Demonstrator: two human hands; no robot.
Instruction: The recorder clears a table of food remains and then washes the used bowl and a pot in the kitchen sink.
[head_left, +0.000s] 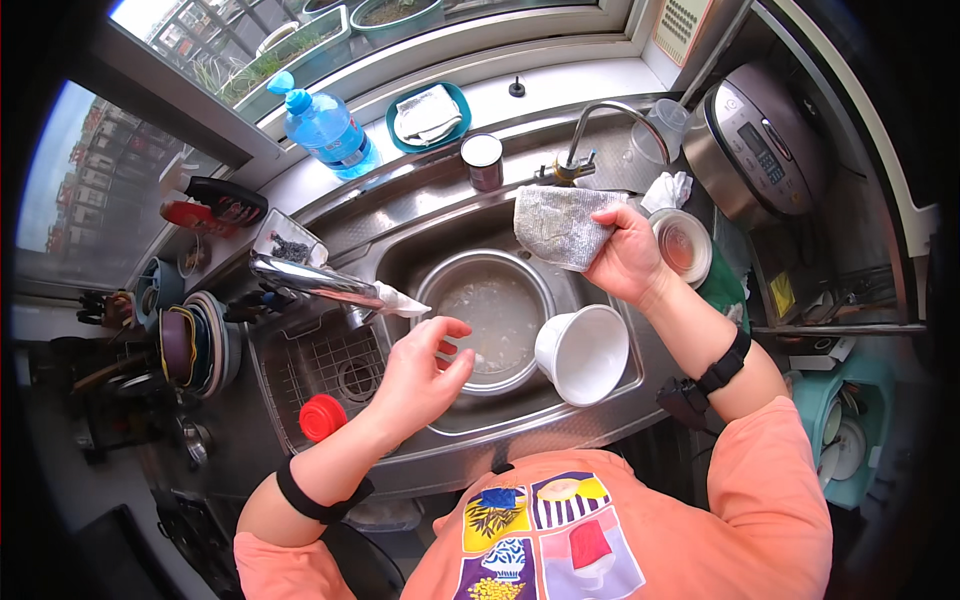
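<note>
My right hand (626, 251) pinches a grey dishcloth (562, 225) above the far right side of the steel sink. Beside the faucet spout, my left hand (427, 367) hangs over the left rim of a round metal basin, its fingers apart and holding nothing. The metal basin (495, 315) stands in the sink with cloudy water in it. A white bowl (589, 356) leans tilted against the basin's right side, its mouth facing up and toward me. The chrome faucet (315, 281) has a white wrapping (401, 300) at its tip, which points over the basin's left rim.
A red lid (322, 417) lies by the wire rack in the left sink (330, 360). Behind the sink stand a can (482, 161), a blue soap bottle (330, 135) and a thin curved tap (581, 139). A rice cooker (757, 146) is at the right, stacked bowls (206, 341) at the left.
</note>
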